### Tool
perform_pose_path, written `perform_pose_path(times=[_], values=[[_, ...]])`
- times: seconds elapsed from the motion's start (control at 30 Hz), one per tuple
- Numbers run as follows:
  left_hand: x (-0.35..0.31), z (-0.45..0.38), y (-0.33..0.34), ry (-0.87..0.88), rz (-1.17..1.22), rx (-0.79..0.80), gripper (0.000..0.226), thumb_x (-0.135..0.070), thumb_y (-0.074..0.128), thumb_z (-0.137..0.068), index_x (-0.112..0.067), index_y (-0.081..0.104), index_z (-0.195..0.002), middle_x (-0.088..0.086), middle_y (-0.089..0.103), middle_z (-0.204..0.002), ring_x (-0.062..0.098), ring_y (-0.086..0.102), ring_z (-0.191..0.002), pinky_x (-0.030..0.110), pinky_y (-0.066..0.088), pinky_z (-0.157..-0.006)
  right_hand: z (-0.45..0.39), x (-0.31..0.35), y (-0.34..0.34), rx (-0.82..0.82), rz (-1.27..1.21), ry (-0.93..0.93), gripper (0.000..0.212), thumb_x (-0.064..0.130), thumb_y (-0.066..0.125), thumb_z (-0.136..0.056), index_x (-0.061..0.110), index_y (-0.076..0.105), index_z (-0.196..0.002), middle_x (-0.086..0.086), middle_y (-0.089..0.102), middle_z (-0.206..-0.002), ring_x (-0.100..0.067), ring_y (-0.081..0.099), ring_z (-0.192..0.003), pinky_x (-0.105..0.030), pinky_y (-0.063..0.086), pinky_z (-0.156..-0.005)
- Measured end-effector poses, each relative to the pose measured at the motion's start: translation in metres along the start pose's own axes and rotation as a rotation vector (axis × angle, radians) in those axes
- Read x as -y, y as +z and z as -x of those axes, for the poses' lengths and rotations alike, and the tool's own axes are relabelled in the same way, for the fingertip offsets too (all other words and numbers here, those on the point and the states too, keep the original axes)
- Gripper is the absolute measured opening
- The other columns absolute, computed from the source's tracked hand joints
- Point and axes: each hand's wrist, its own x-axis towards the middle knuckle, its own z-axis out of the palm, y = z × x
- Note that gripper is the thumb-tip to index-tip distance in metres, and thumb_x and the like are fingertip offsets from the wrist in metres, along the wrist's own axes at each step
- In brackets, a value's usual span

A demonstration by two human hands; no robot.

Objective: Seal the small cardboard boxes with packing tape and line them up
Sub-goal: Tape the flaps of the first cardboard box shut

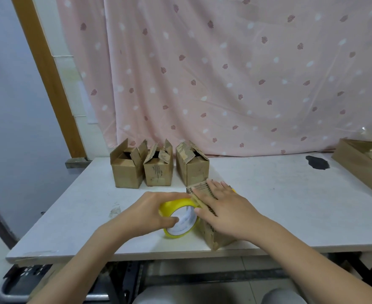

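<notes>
L hand point(151, 212): curled round the yellow tape roll point(179, 218), thumb on the white inner ring, fingers over the top of the roll. Grips it tight.
R hand point(223, 212): flat, fingers straight and spread a bit, pressing down on top of the near box point(211, 234).
Tape roll: stands on edge on the white table point(279, 205), just left of the R hand, touching the left side of the near box. A bit of yellow tape shows past the R hand's far side too.
Near box: small, brown, under the R hand, flaps down. Close to the table's front edge.
Other boxes: 3 small ones in a row, well past both hands, near the back of the table. Left box point(127, 170) past the L hand, flaps up. Mid box point(158, 170) right beside it, flaps up. Right box point(192, 167) just past the R hand's fingertips, near the near box; one flap up, can't tell abt the rest.
Big box point(360, 167): far right of the R hand, at the table's edge, w/ pale yellowish stuff inside. Can't tell what it is.
Dark spot point(316, 162): on the table, far right, back.
Curtain point(224, 73): pink w/ leaf dots, hangs behind the table.
</notes>
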Motion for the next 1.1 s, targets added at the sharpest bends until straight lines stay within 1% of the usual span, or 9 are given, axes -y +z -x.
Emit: perform_pose_path(times=[0.13,0.33,0.53,0.63,0.73,0.87,0.97,1.03,1.1], values=[[-0.003,0.002,0.0,0.007,-0.073,-0.004,0.067,-0.019,0.063,-0.081,-0.061,0.049,-0.132,-0.004,0.063,-0.095,0.008,0.052,-0.075,0.02,0.042,-0.064,-0.001,0.0,-0.003,-0.001,0.005,0.002,0.055,0.052,0.022,-0.103,0.047,0.001,-0.154,-0.007,-0.003,-0.165,-0.015,-0.006,-0.152,-0.02,-0.014,-0.109],[-0.001,0.004,0.0,0.012,-0.134,0.031,0.069,-0.015,0.056,-0.083,-0.06,0.046,-0.135,0.002,0.058,-0.09,0.008,0.048,-0.074,0.02,0.038,-0.064,-0.003,0.0,-0.001,0.008,0.004,0.015,0.053,0.049,0.02,-0.104,0.045,0.003,-0.155,-0.007,-0.001,-0.165,-0.016,-0.004,-0.152,-0.023,-0.009,-0.115],[0.001,0.011,-0.006,0.0,-0.208,0.073,0.066,-0.018,0.053,-0.092,-0.061,0.037,-0.139,-0.003,0.048,-0.084,0.005,0.043,-0.075,0.015,0.032,-0.061,-0.001,0.002,-0.005,0.026,-0.009,0.018,0.052,0.048,0.02,-0.105,0.046,0.004,-0.154,-0.006,-0.003,-0.165,-0.016,-0.005,-0.152,-0.019,-0.008,-0.11],[-0.002,0.008,-0.001,0.002,-0.253,0.106,0.066,-0.02,0.05,-0.093,-0.06,0.033,-0.143,-0.003,0.047,-0.085,0.008,0.042,-0.079,0.016,0.032,-0.064,-0.001,0.002,-0.006,0.043,-0.021,0.032,0.052,0.048,0.021,-0.104,0.046,0.005,-0.154,-0.006,-0.003,-0.165,-0.017,-0.005,-0.152,-0.025,-0.006,-0.117],[-0.002,0.008,0.004,0.008,-0.263,0.116,0.064,-0.022,0.049,-0.095,-0.059,0.032,-0.145,0.0,0.05,-0.089,0.013,0.045,-0.087,0.024,0.037,-0.071,-0.002,0.003,-0.006,0.06,-0.08,0.063,0.052,0.05,0.021,-0.103,0.048,0.007,-0.154,-0.005,-0.002,-0.165,-0.021,-0.006,-0.152,-0.033,-0.002,-0.121],[-0.006,0.004,0.007,0.021,-0.279,0.106,0.063,-0.021,0.047,-0.096,-0.056,0.033,-0.146,-0.002,0.046,-0.09,0.014,0.043,-0.089,0.026,0.035,-0.072,-0.013,0.004,-0.01,-0.013,-0.357,0.208,0.064,0.056,0.023,-0.1,0.028,0.016,-0.157,-0.012,0.016,-0.163,-0.025,0.008,-0.152,-0.042,0.01,-0.123],[-0.012,-0.001,0.009,0.038,-0.296,0.093,0.061,-0.022,0.046,-0.097,-0.054,0.034,-0.147,-0.009,0.039,-0.083,0.013,0.039,-0.087,0.026,0.033,-0.072,-0.019,0.01,-0.024,0.028,-0.308,0.348,0.07,0.059,0.035,-0.097,0.006,0.036,-0.143,-0.017,0.048,-0.141,-0.033,0.044,-0.131,-0.043,0.038,-0.106],[-0.012,-0.002,0.011,0.046,-0.306,0.084,0.059,-0.025,0.046,-0.098,-0.053,0.034,-0.147,-0.011,0.037,-0.082,0.013,0.038,-0.088,0.026,0.034,-0.074,-0.022,0.016,-0.038,0.081,-0.292,0.398,0.064,0.059,0.043,-0.096,0.003,0.049,-0.128,-0.012,0.057,-0.126,-0.029,0.054,-0.114,-0.035,0.045,-0.091],[-0.012,-0.003,0.011,0.044,-0.322,0.087,0.059,-0.026,0.046,-0.098,-0.053,0.033,-0.148,-0.011,0.036,-0.081,0.013,0.038,-0.089,0.027,0.038,-0.076,-0.027,0.022,-0.052,0.151,-0.252,0.423,0.058,0.057,0.053,-0.093,0.005,0.056,-0.119,-0.01,0.059,-0.121,-0.026,0.056,-0.101,-0.031,0.044,-0.081]])
